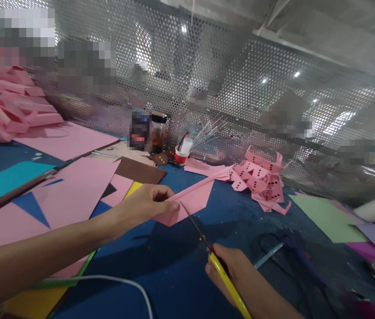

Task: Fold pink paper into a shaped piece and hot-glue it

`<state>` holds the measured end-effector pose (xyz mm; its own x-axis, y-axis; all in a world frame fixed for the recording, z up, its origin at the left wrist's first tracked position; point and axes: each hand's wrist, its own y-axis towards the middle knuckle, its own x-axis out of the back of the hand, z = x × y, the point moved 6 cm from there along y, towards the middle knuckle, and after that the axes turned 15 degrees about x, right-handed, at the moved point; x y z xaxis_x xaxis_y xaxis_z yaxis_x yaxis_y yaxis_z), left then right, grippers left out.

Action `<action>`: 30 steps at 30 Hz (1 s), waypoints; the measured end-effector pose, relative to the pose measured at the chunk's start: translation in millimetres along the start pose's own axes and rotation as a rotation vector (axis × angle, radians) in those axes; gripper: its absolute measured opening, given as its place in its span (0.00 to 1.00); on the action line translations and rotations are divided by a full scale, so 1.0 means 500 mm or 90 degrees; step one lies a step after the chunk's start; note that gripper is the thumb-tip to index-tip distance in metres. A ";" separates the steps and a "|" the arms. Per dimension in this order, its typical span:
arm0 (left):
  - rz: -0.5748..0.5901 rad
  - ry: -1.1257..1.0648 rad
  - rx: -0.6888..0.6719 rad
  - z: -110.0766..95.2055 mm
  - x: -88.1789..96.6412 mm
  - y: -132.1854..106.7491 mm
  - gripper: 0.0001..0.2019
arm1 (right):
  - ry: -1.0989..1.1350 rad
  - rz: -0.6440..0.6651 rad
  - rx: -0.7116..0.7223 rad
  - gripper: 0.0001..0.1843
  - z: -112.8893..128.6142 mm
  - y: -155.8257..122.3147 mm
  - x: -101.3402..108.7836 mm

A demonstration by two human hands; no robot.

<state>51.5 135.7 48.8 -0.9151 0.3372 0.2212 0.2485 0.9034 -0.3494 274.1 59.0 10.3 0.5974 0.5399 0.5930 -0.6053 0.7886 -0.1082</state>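
While left hand (147,203) pinches pink paper (192,199), right hand (235,270) clenched round scissors (197,228), tips at paper's edge: cut judged barely begun. Cut pink pieces (263,181) heaped near table's (160,270) far edge.

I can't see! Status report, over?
Left hand pinches folded pink paper strip. Right hand grips yellow-handled scissors, tip at the strip. White cable lies close by.

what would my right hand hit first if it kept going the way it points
Most likely the folded pink paper, pinched in the left hand: the right hand points up and left along its yellow-handled scissors, whose tip is at the paper's lower edge. Depth is unclear.
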 end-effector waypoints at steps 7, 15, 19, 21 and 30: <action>0.001 -0.003 -0.004 0.001 0.002 0.004 0.15 | -0.015 -0.014 0.001 0.17 -0.003 0.000 0.002; 0.002 -0.010 0.000 0.001 0.002 0.001 0.13 | -0.040 -0.031 -0.020 0.16 -0.013 -0.004 -0.004; 0.008 -0.014 -0.002 0.003 0.002 0.004 0.13 | -0.052 -0.037 -0.037 0.15 -0.021 -0.005 -0.008; 0.009 -0.013 -0.004 0.005 0.002 0.005 0.13 | -0.056 -0.040 -0.039 0.14 -0.023 -0.003 -0.008; 0.009 -0.023 -0.003 0.004 0.002 0.000 0.14 | -0.048 -0.051 -0.043 0.15 -0.024 -0.004 -0.010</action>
<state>49.9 135.4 47.2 -0.9222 0.3408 0.1828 0.2635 0.8997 -0.3479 278.7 58.2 -2.3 0.5994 0.4527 0.6601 -0.5189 0.8477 -0.1103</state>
